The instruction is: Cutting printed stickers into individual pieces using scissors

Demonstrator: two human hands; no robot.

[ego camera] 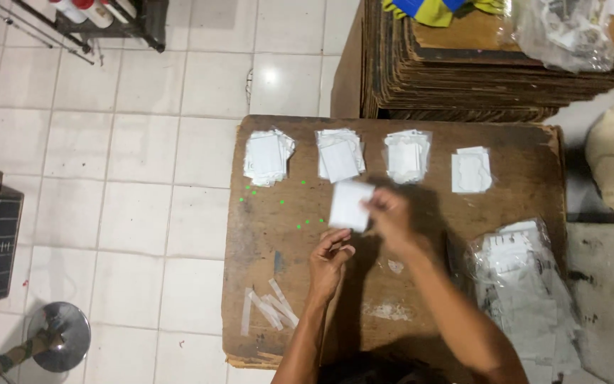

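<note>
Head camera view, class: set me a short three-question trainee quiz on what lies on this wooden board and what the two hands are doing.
1. True or false: the right hand holds a white packet above the wooden board.
2. How many white packet stacks lie in the row along the board's far edge?
3. What lies nearest the left hand: A) the clear plastic strips, B) the bulging clear bag, C) the stacked cardboard sheets?

Key: 1 true; 2 four; 3 A.
</note>
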